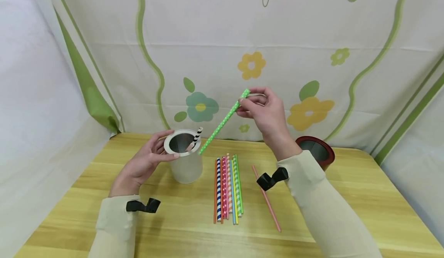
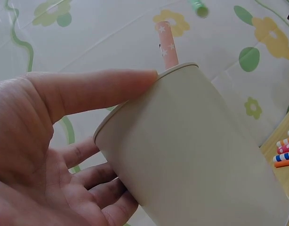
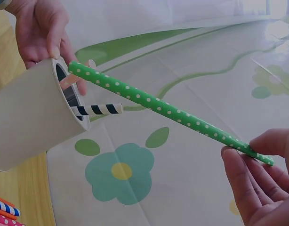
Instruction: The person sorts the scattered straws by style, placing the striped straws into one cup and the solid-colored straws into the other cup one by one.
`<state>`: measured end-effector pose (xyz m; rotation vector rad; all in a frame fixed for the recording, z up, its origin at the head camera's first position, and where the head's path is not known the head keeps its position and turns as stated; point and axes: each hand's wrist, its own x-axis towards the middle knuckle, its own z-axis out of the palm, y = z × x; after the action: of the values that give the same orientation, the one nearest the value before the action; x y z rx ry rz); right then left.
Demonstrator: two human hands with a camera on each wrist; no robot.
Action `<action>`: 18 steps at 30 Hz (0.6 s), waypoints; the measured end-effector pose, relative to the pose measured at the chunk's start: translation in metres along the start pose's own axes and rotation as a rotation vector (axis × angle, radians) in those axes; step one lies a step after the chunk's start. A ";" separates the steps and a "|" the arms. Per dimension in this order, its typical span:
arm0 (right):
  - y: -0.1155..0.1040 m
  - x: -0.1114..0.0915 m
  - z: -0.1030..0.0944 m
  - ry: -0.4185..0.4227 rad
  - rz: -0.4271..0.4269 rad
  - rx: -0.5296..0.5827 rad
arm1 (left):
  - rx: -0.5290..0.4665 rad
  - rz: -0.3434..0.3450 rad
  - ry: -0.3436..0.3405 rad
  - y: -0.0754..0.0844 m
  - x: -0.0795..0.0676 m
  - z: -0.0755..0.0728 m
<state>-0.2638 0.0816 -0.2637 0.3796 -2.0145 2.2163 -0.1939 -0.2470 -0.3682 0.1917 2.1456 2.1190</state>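
Head view, hands [image 1: 266, 113] apart, right higher

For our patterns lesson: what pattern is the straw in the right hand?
The straw is green with white dots, seen best in the right wrist view.

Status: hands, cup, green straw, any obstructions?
Left hand holds white cup; right hand pinches green dotted straw, outside cup. Black-striped straw, pink straw partly occupy opening.

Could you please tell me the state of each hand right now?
Left hand: holding the white canister.
Right hand: pinching the green dotted straw.
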 end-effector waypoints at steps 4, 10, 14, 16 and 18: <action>-0.001 -0.001 0.004 0.037 -0.039 0.022 | -0.001 0.002 0.000 0.000 0.000 0.000; 0.000 -0.002 0.010 0.068 -0.069 0.050 | 0.001 0.006 -0.004 -0.001 0.001 -0.001; 0.005 -0.005 0.014 0.060 -0.068 0.044 | 0.006 0.003 -0.003 -0.002 0.001 -0.002; 0.008 -0.006 0.016 0.049 -0.061 0.036 | 0.009 0.000 -0.004 -0.003 0.000 -0.002; 0.011 -0.008 0.020 0.029 -0.051 0.025 | 0.013 -0.004 -0.004 -0.003 -0.001 -0.003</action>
<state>-0.2574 0.0615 -0.2752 0.3948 -1.9423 2.2065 -0.1937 -0.2504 -0.3717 0.1927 2.1570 2.1012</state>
